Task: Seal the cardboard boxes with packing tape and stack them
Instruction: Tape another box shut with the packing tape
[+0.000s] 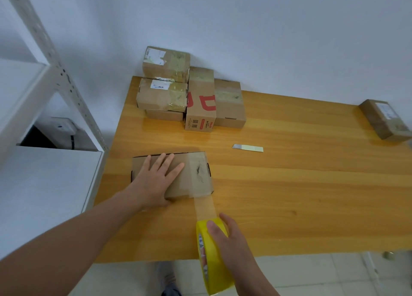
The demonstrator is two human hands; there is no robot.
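A flat cardboard box point(196, 175) lies near the left front of the wooden table point(289, 195). My left hand point(156, 179) presses flat on its lid, fingers spread. A strip of clear tape point(205, 204) runs across the box's right part and down off its near edge to a yellow tape roll point(211, 262). My right hand point(225, 235) grips that roll near the table's front edge, thumb on its outer face. At the back of the table stands a stack of taped boxes point(165, 81), with a red-printed box point(200, 101) and another box point(229, 104) beside it.
A single box point(383, 119) sits at the far right edge of the table. A small cutter blade point(247, 148) lies on the table behind the box I hold. A white metal shelf unit point(44, 139) stands directly left of the table. The wall is behind.
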